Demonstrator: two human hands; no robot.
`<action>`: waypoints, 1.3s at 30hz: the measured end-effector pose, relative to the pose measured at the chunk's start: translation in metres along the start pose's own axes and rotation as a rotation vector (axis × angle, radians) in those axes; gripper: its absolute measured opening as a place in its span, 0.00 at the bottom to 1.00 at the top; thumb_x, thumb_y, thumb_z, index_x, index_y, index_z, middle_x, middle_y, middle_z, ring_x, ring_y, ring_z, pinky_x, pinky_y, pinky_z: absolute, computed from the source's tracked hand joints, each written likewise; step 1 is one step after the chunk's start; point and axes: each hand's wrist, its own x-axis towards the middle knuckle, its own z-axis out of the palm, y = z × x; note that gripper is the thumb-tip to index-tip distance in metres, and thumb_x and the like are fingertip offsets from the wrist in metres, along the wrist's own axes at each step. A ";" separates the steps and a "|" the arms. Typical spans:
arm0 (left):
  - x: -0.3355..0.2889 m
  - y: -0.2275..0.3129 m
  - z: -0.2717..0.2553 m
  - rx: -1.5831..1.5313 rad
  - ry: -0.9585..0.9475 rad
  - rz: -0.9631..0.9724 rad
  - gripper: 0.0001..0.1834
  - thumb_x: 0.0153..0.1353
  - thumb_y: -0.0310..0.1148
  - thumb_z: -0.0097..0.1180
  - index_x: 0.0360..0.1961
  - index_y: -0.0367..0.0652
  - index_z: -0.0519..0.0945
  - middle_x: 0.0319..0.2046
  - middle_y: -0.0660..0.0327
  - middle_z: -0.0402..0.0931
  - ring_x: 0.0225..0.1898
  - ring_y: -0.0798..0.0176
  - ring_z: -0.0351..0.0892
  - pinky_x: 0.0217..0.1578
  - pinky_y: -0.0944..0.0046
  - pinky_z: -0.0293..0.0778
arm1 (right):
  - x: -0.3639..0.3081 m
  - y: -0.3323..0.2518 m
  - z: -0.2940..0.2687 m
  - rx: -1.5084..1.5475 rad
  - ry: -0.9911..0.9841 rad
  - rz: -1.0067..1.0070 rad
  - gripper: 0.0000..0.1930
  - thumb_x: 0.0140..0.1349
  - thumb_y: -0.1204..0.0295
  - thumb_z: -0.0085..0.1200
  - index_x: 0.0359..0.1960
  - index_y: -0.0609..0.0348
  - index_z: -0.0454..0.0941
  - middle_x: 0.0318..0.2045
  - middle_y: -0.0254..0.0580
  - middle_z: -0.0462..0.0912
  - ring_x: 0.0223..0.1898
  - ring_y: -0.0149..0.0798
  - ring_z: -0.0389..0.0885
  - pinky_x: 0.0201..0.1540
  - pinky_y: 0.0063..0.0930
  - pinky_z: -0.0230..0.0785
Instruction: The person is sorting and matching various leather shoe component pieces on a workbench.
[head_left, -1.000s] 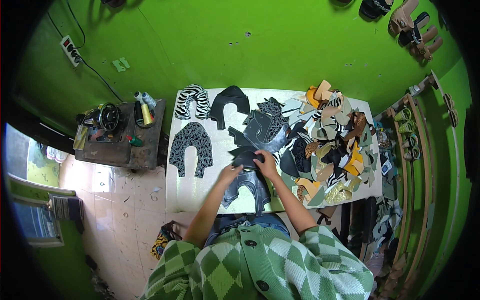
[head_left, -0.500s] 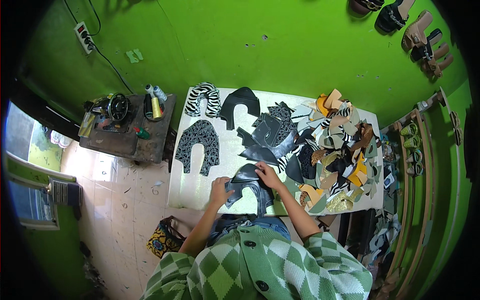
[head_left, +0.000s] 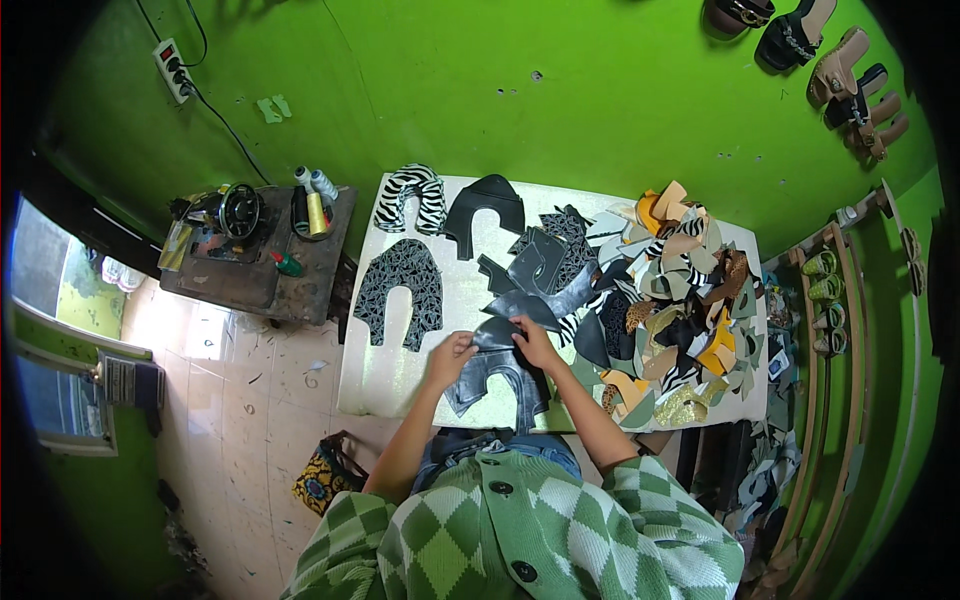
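Note:
Near the table's front edge, a curved black leather piece point(head_left: 494, 338) is pinched at its left side by my left hand point(head_left: 454, 356). At the right edge of the same piece, the fingers of my right hand point(head_left: 535, 344) are closed on it. Just below it lies a black arch-shaped upper point(head_left: 518, 374), its top partly covered by the piece. Beyond my hands rest more black leather cutouts point(head_left: 538, 264). To their left sit a grey-and-black patterned arch piece point(head_left: 398, 275), a zebra-striped arch piece point(head_left: 411, 190) and a black arch piece point(head_left: 486, 200).
A large heap of mixed offcuts point(head_left: 672, 300) covers the right part of the white table point(head_left: 364, 385). On the left stands a sewing machine table point(head_left: 240, 285) with thread cones point(head_left: 316, 214). A wooden rack point(head_left: 815, 420) with sandals is at the right; a patterned bag point(head_left: 325, 478) lies on the floor.
My hands have moved slightly away from me with the curved leather piece. It has shifted up off the arch-shaped upper, which now shows more of its top.

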 end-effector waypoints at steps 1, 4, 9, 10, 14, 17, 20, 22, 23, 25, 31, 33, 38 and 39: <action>0.002 -0.002 -0.001 -0.001 0.000 -0.001 0.12 0.55 0.31 0.59 0.41 0.41 0.77 0.33 0.57 0.80 0.33 0.67 0.79 0.35 0.68 0.73 | 0.001 -0.001 -0.002 0.046 0.001 0.036 0.16 0.55 0.80 0.52 0.46 0.61 0.69 0.34 0.47 0.79 0.38 0.40 0.79 0.42 0.29 0.67; 0.010 -0.017 -0.002 0.092 0.030 0.012 0.13 0.53 0.31 0.61 0.39 0.39 0.77 0.32 0.58 0.80 0.33 0.67 0.79 0.36 0.68 0.73 | 0.003 -0.001 -0.011 0.149 -0.006 0.098 0.16 0.53 0.77 0.57 0.45 0.60 0.71 0.26 0.39 0.76 0.28 0.31 0.74 0.35 0.25 0.67; 0.011 -0.042 0.001 -0.099 0.044 -0.152 0.13 0.49 0.32 0.63 0.36 0.40 0.78 0.30 0.59 0.80 0.30 0.68 0.79 0.33 0.69 0.73 | 0.000 0.018 -0.027 0.090 -0.205 0.145 0.12 0.51 0.74 0.63 0.34 0.63 0.74 0.21 0.25 0.69 0.23 0.20 0.64 0.26 0.18 0.59; 0.008 -0.043 0.002 -0.134 0.042 -0.209 0.13 0.50 0.33 0.63 0.35 0.40 0.79 0.29 0.60 0.80 0.29 0.68 0.79 0.32 0.69 0.72 | 0.000 0.020 -0.028 0.068 -0.254 0.153 0.10 0.51 0.74 0.63 0.31 0.64 0.75 0.20 0.24 0.68 0.23 0.20 0.64 0.26 0.18 0.59; -0.003 -0.037 0.007 -0.007 0.077 -0.214 0.12 0.50 0.36 0.63 0.34 0.41 0.80 0.27 0.60 0.81 0.28 0.68 0.79 0.31 0.69 0.72 | -0.002 0.032 -0.020 0.054 -0.076 0.187 0.09 0.50 0.75 0.63 0.29 0.65 0.76 0.18 0.25 0.69 0.21 0.21 0.65 0.25 0.19 0.61; -0.012 -0.018 0.008 0.260 0.164 -0.160 0.11 0.50 0.37 0.62 0.32 0.42 0.81 0.26 0.60 0.81 0.28 0.66 0.80 0.31 0.67 0.73 | -0.002 0.021 -0.012 -0.048 0.011 0.145 0.09 0.48 0.74 0.64 0.29 0.64 0.78 0.18 0.30 0.74 0.21 0.22 0.69 0.25 0.20 0.63; -0.014 -0.011 0.006 0.329 0.199 -0.141 0.11 0.50 0.37 0.62 0.32 0.43 0.81 0.27 0.59 0.81 0.29 0.63 0.81 0.31 0.66 0.73 | -0.002 0.015 -0.011 -0.112 0.017 0.143 0.11 0.45 0.72 0.66 0.28 0.64 0.79 0.18 0.34 0.77 0.20 0.24 0.73 0.26 0.21 0.64; -0.015 -0.004 0.004 0.343 0.194 -0.172 0.11 0.50 0.38 0.61 0.32 0.44 0.81 0.27 0.59 0.81 0.29 0.62 0.81 0.31 0.65 0.74 | -0.004 0.013 -0.011 -0.111 0.022 0.157 0.11 0.45 0.72 0.66 0.28 0.63 0.79 0.18 0.34 0.77 0.20 0.25 0.73 0.26 0.21 0.64; -0.015 -0.002 0.003 0.342 0.195 -0.174 0.11 0.50 0.38 0.61 0.32 0.44 0.81 0.27 0.59 0.81 0.29 0.62 0.81 0.31 0.65 0.74 | -0.005 0.012 -0.011 -0.109 0.031 0.172 0.11 0.44 0.72 0.67 0.27 0.63 0.79 0.17 0.34 0.78 0.19 0.25 0.73 0.25 0.21 0.64; -0.015 0.001 0.002 0.363 0.177 -0.177 0.10 0.51 0.38 0.61 0.31 0.44 0.81 0.27 0.60 0.81 0.29 0.62 0.81 0.31 0.65 0.74 | -0.006 0.016 -0.013 -0.096 0.030 0.181 0.11 0.44 0.72 0.67 0.27 0.63 0.79 0.17 0.34 0.78 0.19 0.25 0.72 0.25 0.21 0.64; -0.016 0.002 0.005 0.423 0.201 -0.157 0.09 0.51 0.39 0.61 0.30 0.45 0.82 0.28 0.60 0.82 0.30 0.60 0.81 0.31 0.63 0.74 | -0.009 0.018 -0.015 -0.095 0.046 0.223 0.10 0.43 0.71 0.68 0.24 0.62 0.79 0.17 0.34 0.78 0.18 0.25 0.72 0.24 0.20 0.64; -0.015 0.000 0.006 0.431 0.212 -0.163 0.10 0.51 0.39 0.61 0.30 0.46 0.82 0.28 0.60 0.82 0.31 0.59 0.81 0.31 0.62 0.74 | -0.009 0.018 -0.014 -0.101 0.050 0.236 0.10 0.43 0.70 0.68 0.23 0.61 0.80 0.16 0.34 0.78 0.18 0.24 0.72 0.24 0.20 0.64; -0.013 -0.006 0.005 0.455 0.237 -0.173 0.11 0.51 0.42 0.61 0.30 0.47 0.82 0.29 0.60 0.82 0.31 0.58 0.81 0.32 0.62 0.74 | -0.005 0.023 -0.009 -0.061 0.106 0.264 0.10 0.44 0.68 0.67 0.22 0.61 0.80 0.17 0.32 0.78 0.19 0.24 0.72 0.25 0.19 0.64; -0.012 -0.005 0.004 0.457 0.234 -0.181 0.12 0.51 0.43 0.61 0.30 0.47 0.82 0.29 0.60 0.82 0.31 0.58 0.81 0.32 0.62 0.74 | -0.003 0.025 -0.008 -0.060 0.106 0.265 0.10 0.44 0.68 0.67 0.22 0.61 0.80 0.17 0.32 0.78 0.19 0.24 0.72 0.25 0.19 0.64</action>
